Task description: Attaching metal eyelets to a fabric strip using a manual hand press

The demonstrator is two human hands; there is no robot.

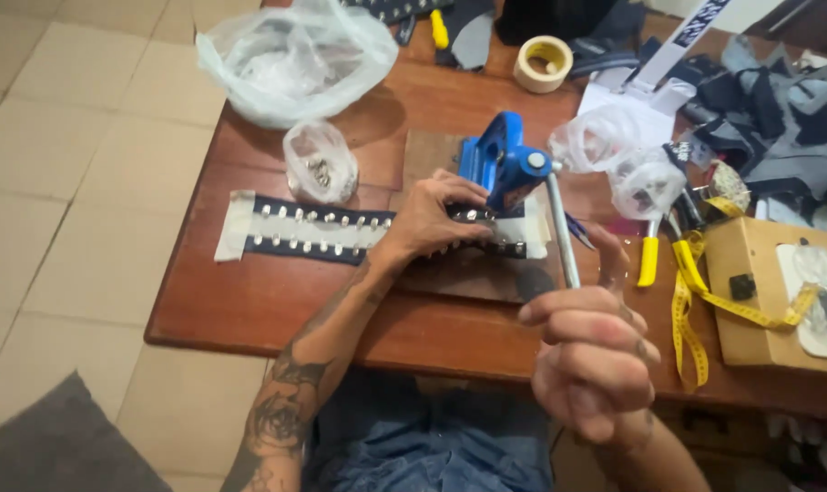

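On the wooden table (pixel 250 301), a blue hand press (pixel 503 164) stands on a brown board (pixel 468 273). Left hand (pixel 427 219): open, palm down, fingers spread flat on a dark fabric strip (pixel 309 232) studded with two rows of metal rivets. Strip runs left to right, its right end under the press head; pale tape at both ends. Right hand (pixel 587 360): fingers curled shut around the end of the press's metal lever (pixel 564 232), which slants from the press toward the camera.

Near the strip's upper edge: small clear bag of metal parts (pixel 321 164). Behind it, a larger clear bag (pixel 295 59). Roll of tape (pixel 542 64) at the far edge. Right of the press: more small bags (pixel 646 182), yellow-handled tool (pixel 648 260), yellow measuring tape (pixel 691 314) draped over a cardboard box (pixel 750 292). Dark fabric pieces (pixel 778 118) piled far right.
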